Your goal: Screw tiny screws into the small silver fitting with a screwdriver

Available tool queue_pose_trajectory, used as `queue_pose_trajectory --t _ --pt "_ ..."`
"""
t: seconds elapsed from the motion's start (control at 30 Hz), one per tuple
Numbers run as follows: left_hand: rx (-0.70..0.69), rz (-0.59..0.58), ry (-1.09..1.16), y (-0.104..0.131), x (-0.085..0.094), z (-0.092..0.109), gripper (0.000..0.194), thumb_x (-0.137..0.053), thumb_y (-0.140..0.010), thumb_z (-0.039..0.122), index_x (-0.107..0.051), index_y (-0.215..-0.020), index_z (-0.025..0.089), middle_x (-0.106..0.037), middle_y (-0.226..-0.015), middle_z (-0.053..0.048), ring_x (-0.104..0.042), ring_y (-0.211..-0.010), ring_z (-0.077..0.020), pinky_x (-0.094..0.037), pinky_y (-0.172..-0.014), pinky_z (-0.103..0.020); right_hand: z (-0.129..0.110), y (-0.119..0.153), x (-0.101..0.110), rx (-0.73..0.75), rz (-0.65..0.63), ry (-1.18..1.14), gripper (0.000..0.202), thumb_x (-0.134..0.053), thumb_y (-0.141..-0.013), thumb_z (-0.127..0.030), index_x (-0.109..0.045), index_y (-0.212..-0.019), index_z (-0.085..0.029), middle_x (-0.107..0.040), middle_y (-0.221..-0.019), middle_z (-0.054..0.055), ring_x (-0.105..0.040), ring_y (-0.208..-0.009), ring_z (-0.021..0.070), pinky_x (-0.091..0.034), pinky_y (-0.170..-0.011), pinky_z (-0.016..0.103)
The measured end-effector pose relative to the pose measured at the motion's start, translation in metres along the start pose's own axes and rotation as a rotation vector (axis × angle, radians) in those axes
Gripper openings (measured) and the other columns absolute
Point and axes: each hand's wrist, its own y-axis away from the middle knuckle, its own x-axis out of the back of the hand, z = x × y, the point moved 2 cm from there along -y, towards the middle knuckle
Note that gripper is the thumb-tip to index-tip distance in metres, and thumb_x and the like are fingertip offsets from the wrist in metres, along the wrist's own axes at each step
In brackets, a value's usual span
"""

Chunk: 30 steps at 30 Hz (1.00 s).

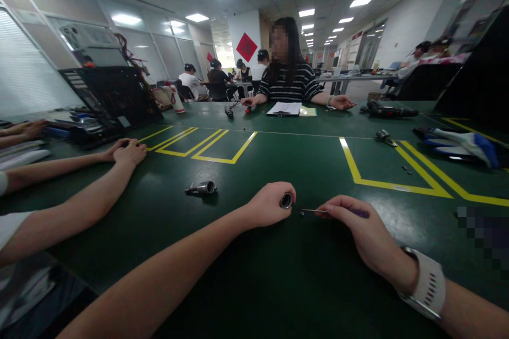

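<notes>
My left hand point(267, 205) is closed around a hollow metal cylinder point(286, 201), whose round open end faces me. In my right hand point(363, 225) is a thin screwdriver point(361, 213), its narrow metal shaft pointing left toward the other hand. Just under the screwdriver's tip lies a tiny metal piece point(301, 214) on the green table; it is too small to name. Farther left on the table, a metal part with a cylindrical end and a narrower tail point(202, 188) lies on its side, apart from both hands.
Yellow tape lines point(360, 181) mark the green tabletop point(278, 159). A neighbour's hands point(129, 152) rest at left. Across sits a person in a striped top point(306, 85) by a clipboard point(284, 109). Gloves point(465, 145), another metal part point(385, 136) and a power tool point(387, 110) lie right.
</notes>
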Motion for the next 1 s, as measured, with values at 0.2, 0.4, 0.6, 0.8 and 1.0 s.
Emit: queue_pose_trajectory --t 0.2,0.4,0.6,0.8,1.0 --pt "-0.038 0.14 0.012 -0.001 -0.002 0.001 0.019 -0.065 -0.07 0.02 -0.053 -0.084 0.016 -0.056 -0.087 -0.003 -0.053 -0.078 -0.0149 -0.042 -0.066 -0.026 0.0 0.001 0.006 0.08 0.095 -0.13 0.015 -0.066 -0.07 -0.035 -0.068 -0.069 -0.02 -0.068 -0.074 0.004 -0.06 -0.078 0.0213 -0.044 -0.077 0.039" --pt "-0.124 0.137 0.039 -0.004 -0.004 0.004 0.025 -0.067 -0.072 0.034 -0.055 -0.085 0.017 -0.057 -0.085 -0.001 -0.052 -0.078 -0.0141 -0.041 -0.07 -0.026 -0.002 0.005 0.007 0.261 0.066 -0.026 0.017 -0.059 -0.078 -0.036 -0.066 -0.075 -0.021 -0.066 -0.074 0.002 -0.059 -0.075 0.0196 -0.045 -0.073 0.036" --pt "-0.112 0.084 -0.074 -0.005 -0.011 0.004 0.011 -0.059 -0.076 0.025 -0.054 -0.081 0.017 -0.058 -0.078 0.0 -0.052 -0.071 -0.0121 -0.039 -0.065 -0.024 -0.013 0.018 -0.001 0.427 -0.109 0.315 0.014 -0.054 -0.083 -0.032 -0.065 -0.083 -0.023 -0.065 -0.086 0.005 -0.06 -0.082 0.0212 -0.047 -0.071 0.036" --pt "-0.099 0.051 -0.232 -0.004 -0.013 0.004 0.004 -0.054 -0.076 0.02 -0.054 -0.078 0.017 -0.06 -0.076 -0.001 -0.054 -0.07 -0.0138 -0.039 -0.066 -0.026 -0.016 0.022 -0.011 0.616 -0.124 0.46 0.012 -0.055 -0.082 -0.021 -0.065 -0.087 -0.025 -0.065 -0.088 0.004 -0.059 -0.084 0.0211 -0.047 -0.074 0.036" --pt "-0.228 0.026 -0.332 0.0 -0.014 0.01 0.006 -0.051 -0.077 0.016 -0.053 -0.082 0.016 -0.062 -0.081 -0.003 -0.056 -0.076 -0.0166 -0.038 -0.069 -0.028 -0.014 0.02 -0.009 0.425 -0.153 0.407 0.015 -0.055 -0.083 -0.03 -0.067 -0.08 -0.022 -0.066 -0.081 0.005 -0.06 -0.077 0.0205 -0.046 -0.069 0.035"
